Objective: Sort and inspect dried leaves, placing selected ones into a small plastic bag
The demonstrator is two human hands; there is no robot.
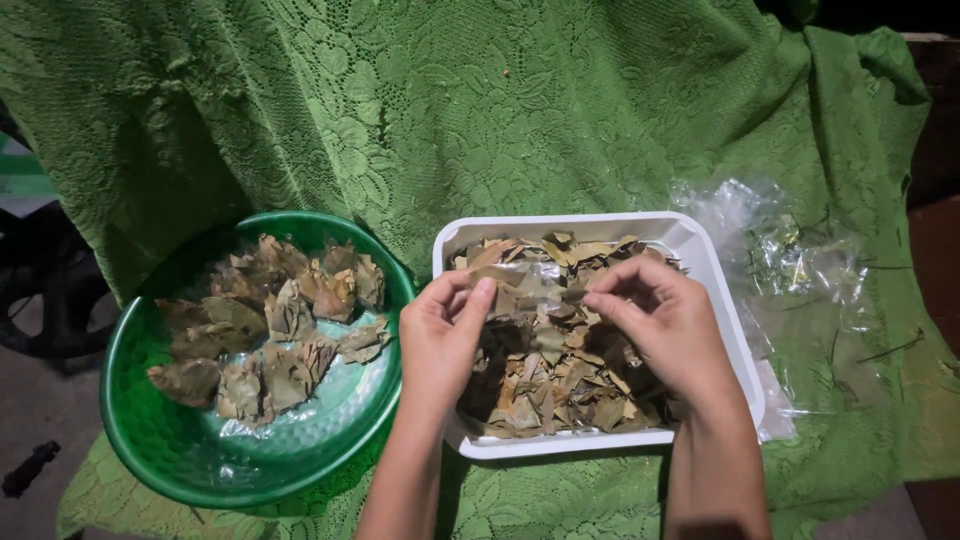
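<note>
While pinching one small clear plastic packet of dried leaf point(535, 283) between left hand point(443, 335) and right hand point(660, 320) above white rectangular plastic tray point(700, 262), keep fingertips light, avoid tearing.

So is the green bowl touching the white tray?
Cannot tell. In the head view the green bowl rim runs right up beside the white tray, but the left hand and forearm cover where they would meet.

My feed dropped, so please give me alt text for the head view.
Left hand and right hand together pinch a small clear packet over a white tray of dry leaves. A green bowl of filled packets sits left, on green lace cloth.
</note>
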